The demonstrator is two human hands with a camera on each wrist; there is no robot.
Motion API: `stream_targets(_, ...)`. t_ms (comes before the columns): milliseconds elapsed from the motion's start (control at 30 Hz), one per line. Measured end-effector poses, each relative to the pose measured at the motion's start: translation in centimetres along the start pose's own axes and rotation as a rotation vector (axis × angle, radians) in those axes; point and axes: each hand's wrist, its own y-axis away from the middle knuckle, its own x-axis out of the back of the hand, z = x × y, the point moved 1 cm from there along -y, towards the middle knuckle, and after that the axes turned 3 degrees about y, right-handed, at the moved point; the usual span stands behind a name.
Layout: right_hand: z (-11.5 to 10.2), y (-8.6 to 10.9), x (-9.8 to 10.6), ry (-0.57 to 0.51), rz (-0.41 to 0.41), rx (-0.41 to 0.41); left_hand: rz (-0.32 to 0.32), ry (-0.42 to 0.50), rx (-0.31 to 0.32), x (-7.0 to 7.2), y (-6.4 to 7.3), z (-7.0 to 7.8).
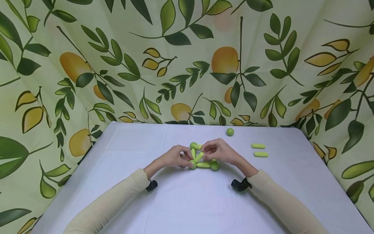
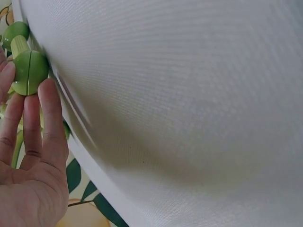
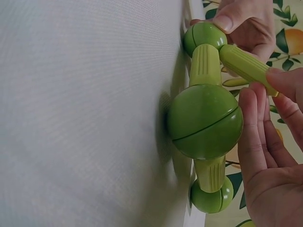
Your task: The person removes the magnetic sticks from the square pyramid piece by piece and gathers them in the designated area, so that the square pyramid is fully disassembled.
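Note:
My left hand [image 1: 179,156] grips a glossy green ball [image 2: 31,73], the near left corner of a small ball-and-rod frame lying on the table. Between thumb and fingertips, my right hand [image 1: 219,150] pinches a light green ribbed rod [image 3: 248,68]. This rod slants upward, its lower end against the held ball. A near rod [image 1: 203,165] joins that ball to the near right ball [image 3: 206,121]. Another ball [image 1: 193,145] stands at the frame's far left corner, joined by a left side rod [image 1: 193,153]. My right hand covers part of the frame's far right in the head view.
On the white-covered table [image 1: 187,204], a loose green ball [image 1: 230,131] sits near the back edge. Two loose rods, a farther one [image 1: 258,146] and a nearer one [image 1: 261,154], lie to the right. A leaf-patterned curtain [image 1: 187,65] hangs behind.

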Motion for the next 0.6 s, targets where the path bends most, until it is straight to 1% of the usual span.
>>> stream_targets(200,0.04,0.00,-0.04,-0.006,0.000,0.019,0.001,-0.001,0.005,-0.03,-0.08,-0.13)
stream_targets(367,0.24,0.03,0.15,0.005,-0.002,0.011,-0.006,-0.003,0.004,-0.01,-0.10,-0.11)
stream_targets(600,0.07,-0.08,0.09,0.018,-0.038,0.030,-0.014,0.009,0.012,0.07,-0.16,-0.04)
